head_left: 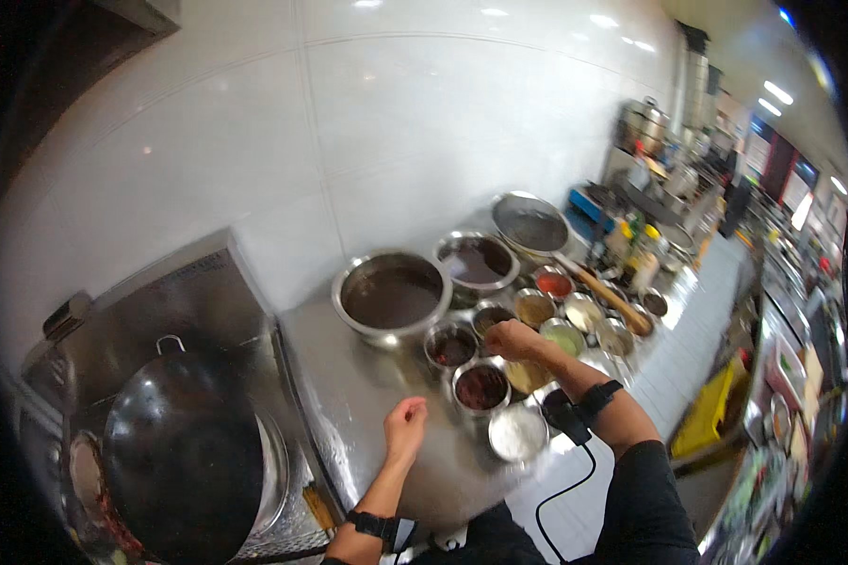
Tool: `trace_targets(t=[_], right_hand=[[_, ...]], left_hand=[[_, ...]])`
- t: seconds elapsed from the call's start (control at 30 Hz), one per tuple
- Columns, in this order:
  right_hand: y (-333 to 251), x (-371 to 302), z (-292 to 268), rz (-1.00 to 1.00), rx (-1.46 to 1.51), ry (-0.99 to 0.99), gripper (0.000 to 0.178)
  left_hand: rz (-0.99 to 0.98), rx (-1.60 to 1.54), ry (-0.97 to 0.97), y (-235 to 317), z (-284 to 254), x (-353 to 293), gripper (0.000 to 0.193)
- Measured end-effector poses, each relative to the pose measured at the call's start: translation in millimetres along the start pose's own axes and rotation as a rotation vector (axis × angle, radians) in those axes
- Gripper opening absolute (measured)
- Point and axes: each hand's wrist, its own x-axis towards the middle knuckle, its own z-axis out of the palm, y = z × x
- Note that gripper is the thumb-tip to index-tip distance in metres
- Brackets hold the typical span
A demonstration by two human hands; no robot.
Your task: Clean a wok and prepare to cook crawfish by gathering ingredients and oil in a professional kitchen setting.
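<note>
My right hand (515,340) reaches over a cluster of small metal bowls, its fingers curled in. Whatever it may hold is hidden. Just below it are a bowl of dark red sauce (481,387) and a bowl with yellowish contents (529,374). My left hand (405,427) hovers over the steel counter (349,395), left of the bowls, loosely closed with nothing visible in it. Nearest my body stands a bowl of white powder or grains (518,433). Another bowl with dark contents (450,347) sits left of my right hand.
A large black wok (184,452) stands on the stove at left. Two big metal basins of dark liquid, one a large basin (392,294), line the wall. A round strainer or pan (531,224) with a wooden handle (605,287) lies across the bowls. Bottles (646,250) crowd the far right.
</note>
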Motion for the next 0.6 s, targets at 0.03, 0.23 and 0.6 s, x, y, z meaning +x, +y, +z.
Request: trace_targets(t=[0.03, 0.23, 0.6], right_hand=[[21, 31, -3, -0.042, 0.032, 0.0, 0.014], [80, 169, -3, 0.036, 0.019, 0.027, 0.021], [139, 346, 62, -0.081, 0.044, 0.075, 0.024]], left_hand=[[0.002, 0.012, 0.057, -11, 4, 15, 0.015], [-0.294, -0.237, 0.239, -18, 33, 73, 0.013], [-0.315, -0.46, 0.531, -26, 69, 150, 0.013]])
